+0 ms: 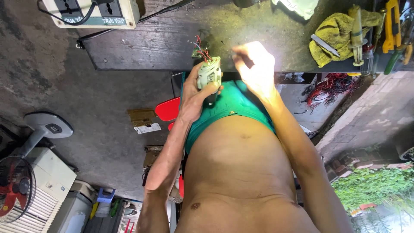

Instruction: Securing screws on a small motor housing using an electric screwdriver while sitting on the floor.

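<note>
**Motor held at bench edge, wire end up**

Head view. Motor (209, 75), a small pale casing with a dark lower end, sits at the near edge of the dark workbench (151, 43), just above my green shorts (235, 101). Red and pale wires (199, 46) sprout from its top end and fan out over the bench.

Step in hand, as I judge it: I am steadying the motor while working at its wire end. My left hand (194, 92) is wrapped around the casing, thumb and fingers closed on it and the forearm running straight up from my side. My right hand (256, 64) is raised just beside the motor, wrist bent and fingers curled in together. Strong light washes it out, so I cannot tell whether it pinches anything.

Requirement for the next move: a firm left grip so the casing does not turn, and a fine fingertip hold on the right, kept clear of the loose wires.

A yellow rag (334, 34) with hand tools lies on the bench to the right, well apart. A power strip (92, 13) lies to the far left.
</note>
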